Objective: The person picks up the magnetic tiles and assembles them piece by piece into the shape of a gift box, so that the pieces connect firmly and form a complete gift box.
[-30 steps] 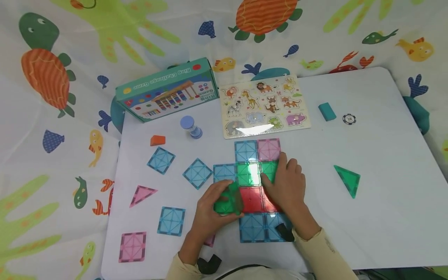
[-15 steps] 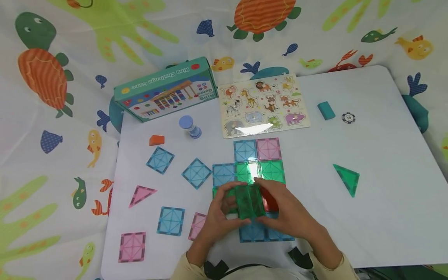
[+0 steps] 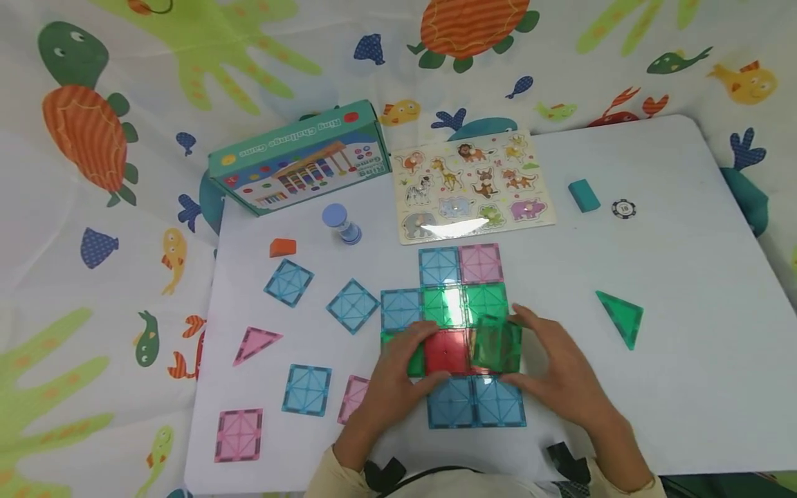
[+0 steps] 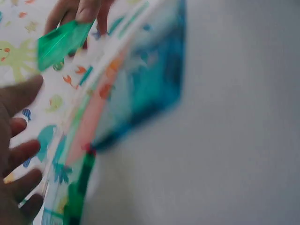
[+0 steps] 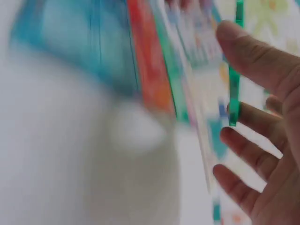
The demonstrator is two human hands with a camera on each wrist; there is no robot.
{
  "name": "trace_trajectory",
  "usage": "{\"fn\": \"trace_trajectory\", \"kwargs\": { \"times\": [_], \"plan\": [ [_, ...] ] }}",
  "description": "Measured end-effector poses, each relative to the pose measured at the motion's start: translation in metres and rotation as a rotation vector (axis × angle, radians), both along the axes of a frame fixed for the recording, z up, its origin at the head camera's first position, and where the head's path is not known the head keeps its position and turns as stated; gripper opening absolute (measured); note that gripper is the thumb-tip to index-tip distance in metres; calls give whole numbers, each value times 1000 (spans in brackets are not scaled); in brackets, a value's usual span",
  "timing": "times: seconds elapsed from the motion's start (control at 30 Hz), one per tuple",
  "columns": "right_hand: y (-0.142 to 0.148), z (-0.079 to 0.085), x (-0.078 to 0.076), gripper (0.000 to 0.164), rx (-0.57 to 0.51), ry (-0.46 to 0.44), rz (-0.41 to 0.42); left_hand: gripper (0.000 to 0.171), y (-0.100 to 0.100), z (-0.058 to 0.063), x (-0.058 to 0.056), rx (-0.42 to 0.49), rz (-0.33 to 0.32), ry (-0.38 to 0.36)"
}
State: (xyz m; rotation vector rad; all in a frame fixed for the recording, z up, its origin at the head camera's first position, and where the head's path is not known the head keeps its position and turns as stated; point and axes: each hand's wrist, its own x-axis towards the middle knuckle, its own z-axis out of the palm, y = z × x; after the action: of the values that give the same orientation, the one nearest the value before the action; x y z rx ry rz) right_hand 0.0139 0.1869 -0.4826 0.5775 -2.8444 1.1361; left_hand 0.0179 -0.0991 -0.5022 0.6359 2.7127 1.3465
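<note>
My right hand (image 3: 569, 373) holds a green see-through magnetic tile (image 3: 497, 349) by its right side, between thumb and fingertips. It hangs over the right part of the tile layout and covers most of a red tile there. In the right wrist view the green tile (image 5: 234, 89) shows edge-on between thumb and fingers. My left hand (image 3: 394, 377) has its thumb and fingers spread, with nothing between them. It hovers over a green tile (image 3: 416, 362) at the layout's left, beside a red tile (image 3: 445, 351). Two blue tiles (image 3: 451, 402) form the near row; green tiles (image 3: 443, 306) lie behind the red.
Loose blue tiles (image 3: 306, 389) and pink tiles (image 3: 239, 434) lie to the left, a green triangle (image 3: 623, 319) to the right. Behind stand a game box (image 3: 305, 162) and a blue spool-shaped piece (image 3: 341, 223), beside an animal puzzle board (image 3: 473, 183). A teal block (image 3: 583, 196) lies far right.
The green tile has gone from my left hand, through both hands at the middle, to my right hand, which has moved right with it. My left hand has let go.
</note>
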Motion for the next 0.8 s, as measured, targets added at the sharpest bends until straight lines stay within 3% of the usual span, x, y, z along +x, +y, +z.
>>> {"fn": "trace_trajectory", "kwargs": {
  "times": [0.1, 0.2, 0.4, 0.63, 0.8],
  "plan": [
    [29, -3, -2, 118, 109, -30, -114, 68, -12, -5, -1, -278, 113, 126],
    [52, -8, -2, 119, 204, -61, -153, 67, -24, -9, -1, -412, 150, 162],
    [65, -20, 1, 118, 258, -59, -112, 65, -32, -12, -2, -440, 114, 154],
    [54, -27, -2, 115, 202, -21, -54, 64, -32, -14, -3, -445, 111, 157],
    [52, -32, -1, 116, 168, -23, -65, 60, -41, -10, -8, -426, 106, 127]
  ]
}}
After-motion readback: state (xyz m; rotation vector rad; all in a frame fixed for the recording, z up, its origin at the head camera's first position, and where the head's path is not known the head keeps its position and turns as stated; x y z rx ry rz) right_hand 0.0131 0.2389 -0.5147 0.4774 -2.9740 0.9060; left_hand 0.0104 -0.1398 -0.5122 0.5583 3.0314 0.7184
